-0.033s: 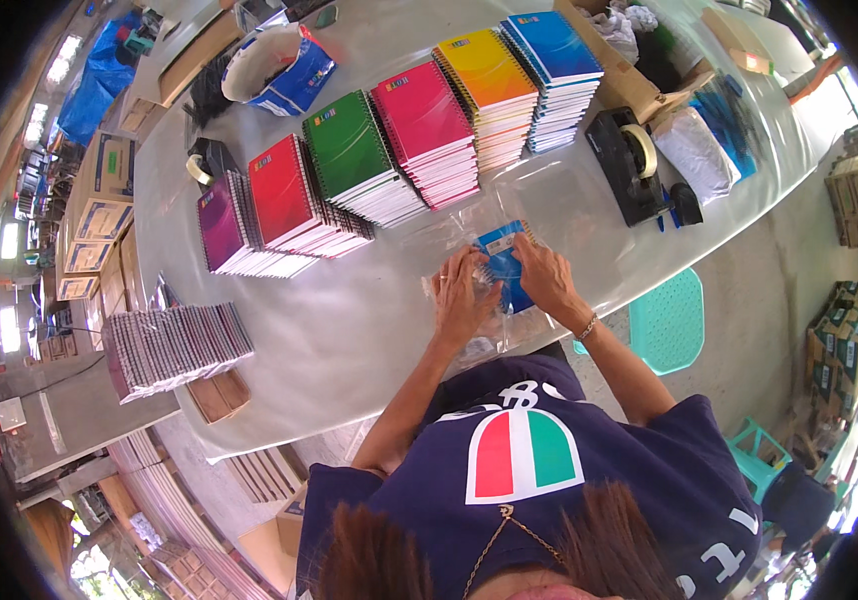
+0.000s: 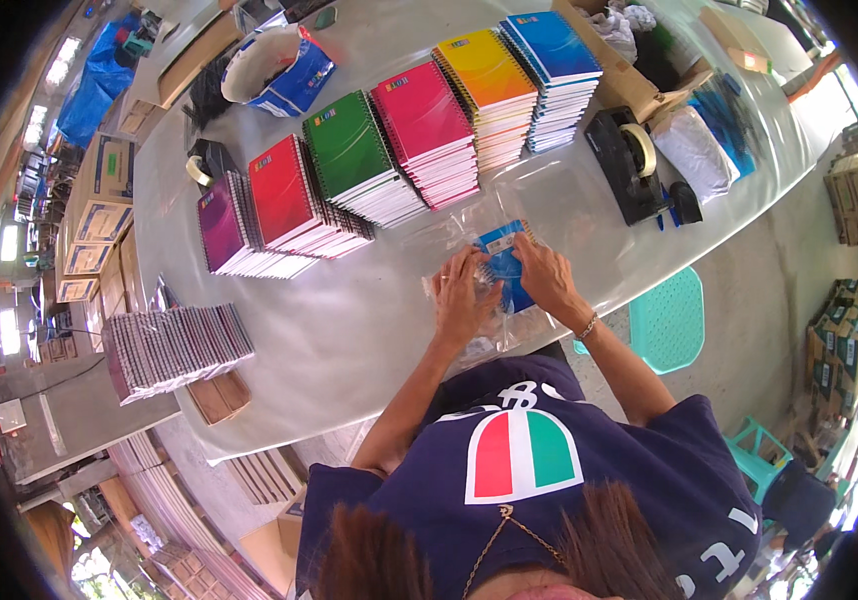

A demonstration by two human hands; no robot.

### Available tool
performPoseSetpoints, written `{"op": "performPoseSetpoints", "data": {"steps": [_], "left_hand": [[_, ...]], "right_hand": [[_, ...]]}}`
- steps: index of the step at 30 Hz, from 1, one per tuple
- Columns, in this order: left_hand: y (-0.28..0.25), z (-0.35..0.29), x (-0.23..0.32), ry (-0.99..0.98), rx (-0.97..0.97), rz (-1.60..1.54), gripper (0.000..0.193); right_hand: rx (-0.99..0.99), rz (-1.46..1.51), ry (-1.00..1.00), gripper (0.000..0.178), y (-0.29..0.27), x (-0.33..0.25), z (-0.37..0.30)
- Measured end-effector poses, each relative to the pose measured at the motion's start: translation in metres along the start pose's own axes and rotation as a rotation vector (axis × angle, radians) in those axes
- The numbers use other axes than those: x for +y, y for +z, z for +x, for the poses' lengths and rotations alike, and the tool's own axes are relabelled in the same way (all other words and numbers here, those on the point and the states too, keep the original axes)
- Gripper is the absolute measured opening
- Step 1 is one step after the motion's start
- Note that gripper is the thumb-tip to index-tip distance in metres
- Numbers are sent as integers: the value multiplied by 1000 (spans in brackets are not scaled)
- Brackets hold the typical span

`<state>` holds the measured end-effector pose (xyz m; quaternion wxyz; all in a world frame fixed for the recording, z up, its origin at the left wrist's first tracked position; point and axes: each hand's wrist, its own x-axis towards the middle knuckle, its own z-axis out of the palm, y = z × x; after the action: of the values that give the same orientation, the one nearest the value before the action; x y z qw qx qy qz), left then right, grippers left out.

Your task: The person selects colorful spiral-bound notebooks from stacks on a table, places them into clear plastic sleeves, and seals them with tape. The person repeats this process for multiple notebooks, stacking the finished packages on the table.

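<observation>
A small blue spiral notebook (image 2: 510, 268) lies at the near edge of the table, with clear plastic film (image 2: 479, 216) spread around and beneath it. My right hand (image 2: 546, 277) grips the notebook's right side, fingers bent over its cover near the spiral. On the left side, my left hand (image 2: 461, 297) has its fingers curled into the crinkled film, thumb against the notebook. Both hands partly hide the cover, and how far the film encloses the notebook I cannot tell.
Spiral notebooks stand beyond my hands in stacks: purple (image 2: 224, 222), red (image 2: 282, 185), green (image 2: 352, 145), pink (image 2: 423, 110), yellow (image 2: 487, 68) and blue (image 2: 553, 50). A black tape dispenser (image 2: 621, 170) sits right. More notebooks (image 2: 179, 347) lie left. A turquoise stool (image 2: 671, 318) stands beside the table.
</observation>
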<state>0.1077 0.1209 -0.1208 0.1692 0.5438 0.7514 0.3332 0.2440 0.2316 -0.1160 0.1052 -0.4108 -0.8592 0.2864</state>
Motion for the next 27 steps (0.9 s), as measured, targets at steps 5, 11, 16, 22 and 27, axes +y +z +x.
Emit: {"op": "performPoseSetpoints", "data": {"steps": [5, 11, 16, 22, 27], "left_hand": [[1, -2, -1, 87, -20, 97, 56], [20, -10, -9, 175, -108, 314, 70], [21, 1, -15, 222, -140, 276, 75], [23, 8, -18, 194, -202, 191, 83], [22, 11, -16, 95, -269, 130, 91]], "right_hand": [[25, -1, 9, 18, 2, 1, 1], [62, 52, 6, 16, 2, -1, -1], [-7, 47, 23, 12, 4, 9, 8], [-47, 69, 109, 21, -3, 2, 11], [-73, 93, 170, 21, -5, -5, 12]]}}
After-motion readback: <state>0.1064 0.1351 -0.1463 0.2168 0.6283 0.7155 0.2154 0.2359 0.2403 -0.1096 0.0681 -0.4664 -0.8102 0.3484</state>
